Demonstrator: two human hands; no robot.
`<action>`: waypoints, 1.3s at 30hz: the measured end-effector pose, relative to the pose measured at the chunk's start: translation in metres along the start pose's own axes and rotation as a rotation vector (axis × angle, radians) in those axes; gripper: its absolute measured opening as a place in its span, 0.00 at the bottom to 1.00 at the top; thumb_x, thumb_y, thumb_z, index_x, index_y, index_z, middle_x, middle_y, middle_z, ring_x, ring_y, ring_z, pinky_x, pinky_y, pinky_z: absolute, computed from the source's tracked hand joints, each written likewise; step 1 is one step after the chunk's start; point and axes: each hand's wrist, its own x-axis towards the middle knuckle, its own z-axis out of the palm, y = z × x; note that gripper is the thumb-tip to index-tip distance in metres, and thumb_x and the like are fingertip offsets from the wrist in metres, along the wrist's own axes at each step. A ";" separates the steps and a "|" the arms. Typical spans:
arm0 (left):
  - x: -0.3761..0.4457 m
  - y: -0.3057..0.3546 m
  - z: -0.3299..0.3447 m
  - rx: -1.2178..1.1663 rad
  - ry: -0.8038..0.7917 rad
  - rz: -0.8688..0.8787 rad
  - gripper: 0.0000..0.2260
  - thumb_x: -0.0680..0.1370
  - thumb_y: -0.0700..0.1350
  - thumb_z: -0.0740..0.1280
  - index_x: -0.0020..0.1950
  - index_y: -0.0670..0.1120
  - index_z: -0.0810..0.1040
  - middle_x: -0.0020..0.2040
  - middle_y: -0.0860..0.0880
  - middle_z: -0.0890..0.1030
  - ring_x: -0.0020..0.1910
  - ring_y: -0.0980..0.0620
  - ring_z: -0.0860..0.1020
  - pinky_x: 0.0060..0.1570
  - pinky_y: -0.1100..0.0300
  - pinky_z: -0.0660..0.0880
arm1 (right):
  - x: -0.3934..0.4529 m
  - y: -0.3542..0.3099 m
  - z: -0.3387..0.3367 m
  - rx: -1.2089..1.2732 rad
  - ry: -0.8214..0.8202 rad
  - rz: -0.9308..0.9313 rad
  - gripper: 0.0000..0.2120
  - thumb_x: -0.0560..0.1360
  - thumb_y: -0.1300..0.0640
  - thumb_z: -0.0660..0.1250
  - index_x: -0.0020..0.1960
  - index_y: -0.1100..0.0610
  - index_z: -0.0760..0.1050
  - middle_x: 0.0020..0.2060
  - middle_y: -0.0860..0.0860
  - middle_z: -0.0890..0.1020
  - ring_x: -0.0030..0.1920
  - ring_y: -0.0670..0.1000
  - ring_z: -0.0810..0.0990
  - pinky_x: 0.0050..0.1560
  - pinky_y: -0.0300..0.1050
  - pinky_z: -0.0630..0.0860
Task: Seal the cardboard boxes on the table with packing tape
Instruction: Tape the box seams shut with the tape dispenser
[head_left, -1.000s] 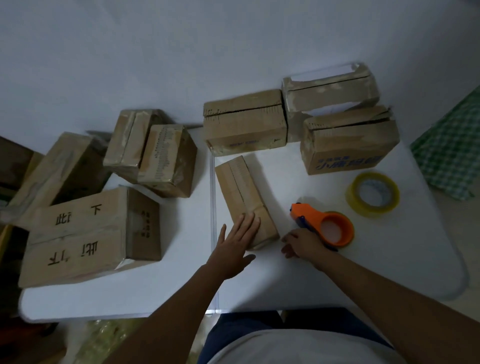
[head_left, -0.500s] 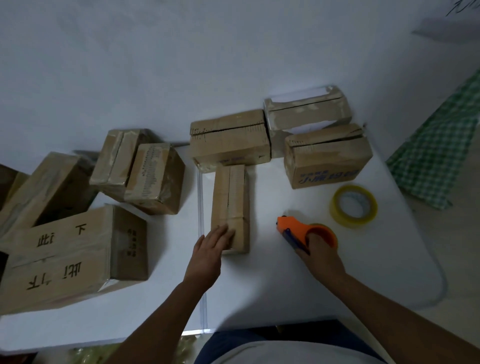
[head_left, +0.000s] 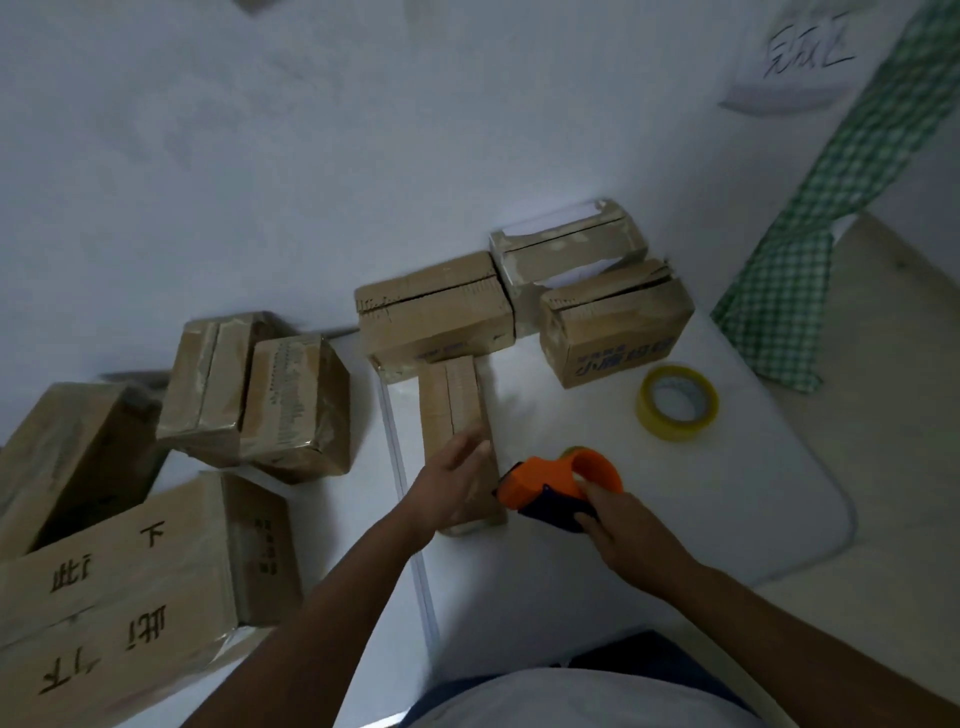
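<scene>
A narrow cardboard box (head_left: 453, 410) lies lengthwise near the middle of the white table (head_left: 737, 499), its top seam running away from me. My left hand (head_left: 451, 480) rests flat on its near end, fingers straight. My right hand (head_left: 621, 525) grips the orange and blue tape dispenser (head_left: 558, 486), lifted off the table with its front end at the box's near right edge. A loose roll of yellowish packing tape (head_left: 678, 402) lies flat to the right.
Three cardboard boxes (head_left: 434, 312) (head_left: 566, 249) (head_left: 615, 325) stand against the wall behind the narrow box. Several more boxes (head_left: 291, 405) (head_left: 135, 582) fill the left side. A green checked cloth (head_left: 831, 182) hangs at the right. The table's rounded corner (head_left: 836, 525) is near right.
My right hand took hold of the tape dispenser, lifted it and brought it left to the box. The narrow box was turned straight. My left hand stays on its near end.
</scene>
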 end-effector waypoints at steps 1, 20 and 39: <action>-0.001 0.002 -0.004 -0.019 -0.060 -0.003 0.20 0.84 0.55 0.57 0.75 0.53 0.66 0.68 0.58 0.69 0.66 0.59 0.67 0.62 0.63 0.65 | -0.002 -0.006 0.001 0.003 0.022 -0.011 0.18 0.81 0.55 0.60 0.70 0.58 0.67 0.53 0.56 0.80 0.48 0.54 0.78 0.45 0.45 0.72; -0.021 -0.045 -0.016 -0.255 0.120 -0.035 0.06 0.79 0.46 0.68 0.46 0.50 0.86 0.42 0.51 0.85 0.42 0.56 0.83 0.40 0.67 0.77 | 0.026 -0.063 0.010 -0.033 0.052 0.197 0.30 0.73 0.29 0.54 0.41 0.56 0.75 0.32 0.50 0.78 0.32 0.47 0.77 0.32 0.41 0.70; -0.031 -0.102 -0.008 -0.647 0.562 -0.399 0.06 0.79 0.41 0.68 0.51 0.39 0.81 0.49 0.39 0.83 0.48 0.44 0.82 0.45 0.56 0.80 | 0.070 -0.004 -0.024 -0.386 -0.131 0.110 0.31 0.64 0.19 0.53 0.33 0.48 0.68 0.30 0.46 0.74 0.31 0.44 0.73 0.28 0.40 0.64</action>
